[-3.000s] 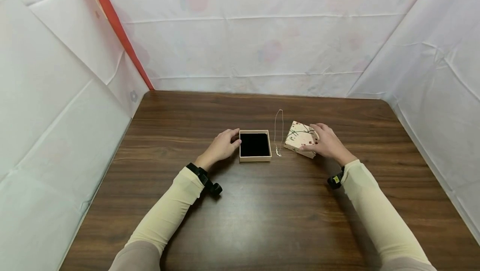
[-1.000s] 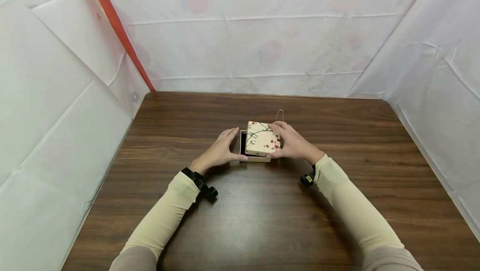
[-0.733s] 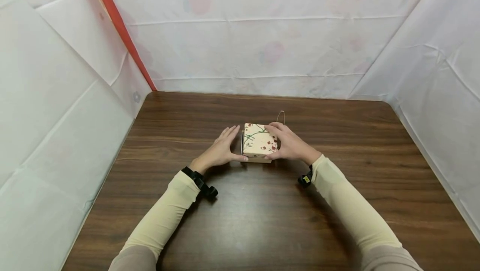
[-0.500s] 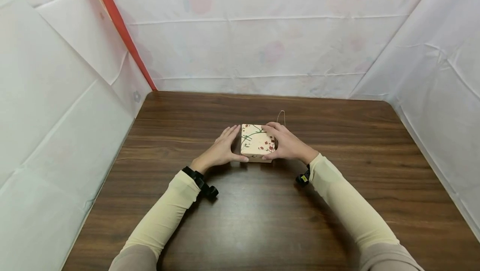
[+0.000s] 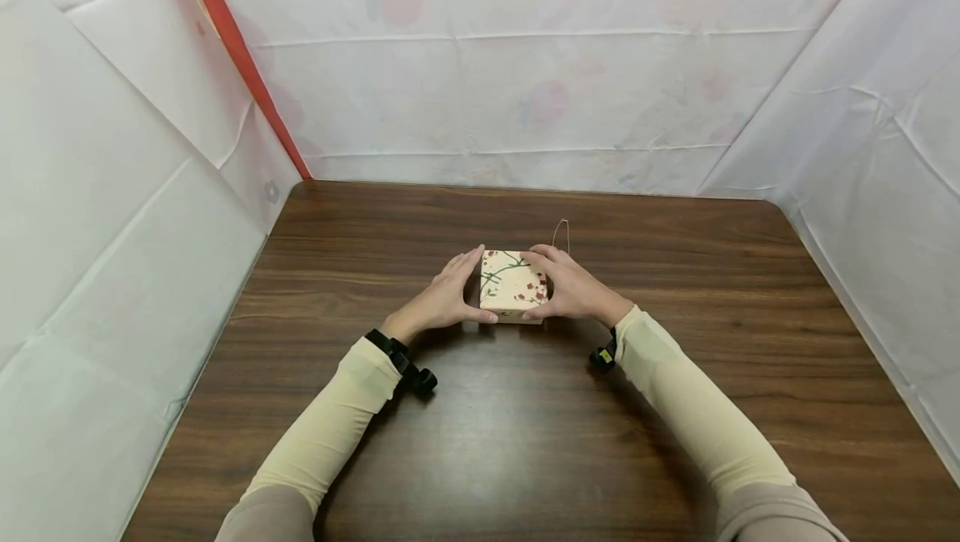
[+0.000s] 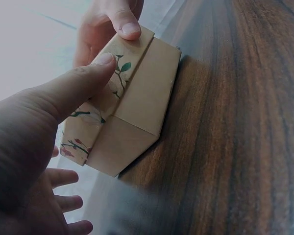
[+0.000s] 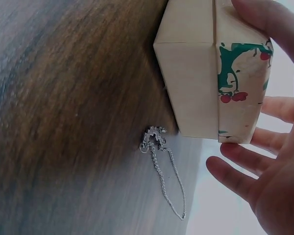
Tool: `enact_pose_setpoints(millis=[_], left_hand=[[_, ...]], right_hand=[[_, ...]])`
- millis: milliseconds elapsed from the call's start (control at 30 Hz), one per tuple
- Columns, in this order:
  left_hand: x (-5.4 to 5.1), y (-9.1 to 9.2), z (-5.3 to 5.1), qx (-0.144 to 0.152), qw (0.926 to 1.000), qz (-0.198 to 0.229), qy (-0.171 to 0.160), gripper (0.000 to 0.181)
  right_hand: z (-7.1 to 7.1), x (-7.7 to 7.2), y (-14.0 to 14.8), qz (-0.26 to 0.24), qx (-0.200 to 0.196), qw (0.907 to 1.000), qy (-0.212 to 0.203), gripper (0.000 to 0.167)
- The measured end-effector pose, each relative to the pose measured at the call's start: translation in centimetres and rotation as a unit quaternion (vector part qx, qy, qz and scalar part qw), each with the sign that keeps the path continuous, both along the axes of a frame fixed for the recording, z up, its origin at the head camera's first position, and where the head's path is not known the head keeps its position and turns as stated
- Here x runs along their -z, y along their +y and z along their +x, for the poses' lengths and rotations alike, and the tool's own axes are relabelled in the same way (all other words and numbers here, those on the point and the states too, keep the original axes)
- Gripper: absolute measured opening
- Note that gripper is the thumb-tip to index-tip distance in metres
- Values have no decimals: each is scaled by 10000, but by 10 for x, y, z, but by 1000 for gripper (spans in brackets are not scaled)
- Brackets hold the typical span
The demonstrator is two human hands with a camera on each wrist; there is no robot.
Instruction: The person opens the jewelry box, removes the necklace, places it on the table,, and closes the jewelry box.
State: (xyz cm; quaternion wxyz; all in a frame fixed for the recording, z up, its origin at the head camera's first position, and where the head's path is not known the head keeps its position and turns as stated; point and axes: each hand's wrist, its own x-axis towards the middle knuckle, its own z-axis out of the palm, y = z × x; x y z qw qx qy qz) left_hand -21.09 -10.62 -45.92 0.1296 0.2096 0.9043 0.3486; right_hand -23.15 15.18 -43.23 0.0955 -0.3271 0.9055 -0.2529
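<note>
A cream box lid [image 5: 513, 282] with green stems and red blossoms sits over the plain beige box base [image 6: 144, 90]. The base's lower sides show below the lid in both wrist views. My right hand [image 5: 581, 288] grips the lid's right side, thumb in front and fingertips behind. At its left side is my left hand [image 5: 441, 296]; the thumb rests on the front face and a fingertip reaches the back corner. Several left fingers hang free of the box in the left wrist view. On the table beside the box lies a silver chain necklace [image 7: 161, 171], mostly hidden by my right hand from above.
The dark wood table [image 5: 480, 434] stretches in front of and to both sides of the box. White printed cloth [image 5: 487, 67] walls in the back and sides. A red strip [image 5: 247, 67] runs down the left rear corner.
My right hand has carried the lid left from beside the necklace onto the base, and it has settled lower. My left hand has shifted from the base's side to the lid.
</note>
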Motion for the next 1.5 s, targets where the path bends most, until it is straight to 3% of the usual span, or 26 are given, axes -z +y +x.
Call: enact_pose_setpoints(millis=[200, 633, 933, 1500], left_hand=[[0, 2, -1, 131, 9999, 1, 84, 114], [1, 2, -2, 128, 9998, -144, 44, 111], [2, 1, -3, 81, 9998, -172, 19, 108], [3, 1, -4, 68, 9993, -349, 84, 98]], right_hand=[[0, 3, 0, 67, 52, 9999, -92, 99], [1, 8, 4, -8, 151, 9994, -316, 103], [3, 10, 13, -26, 423, 9985, -352, 91], [5, 16, 13, 208, 437, 9985, -262, 83]])
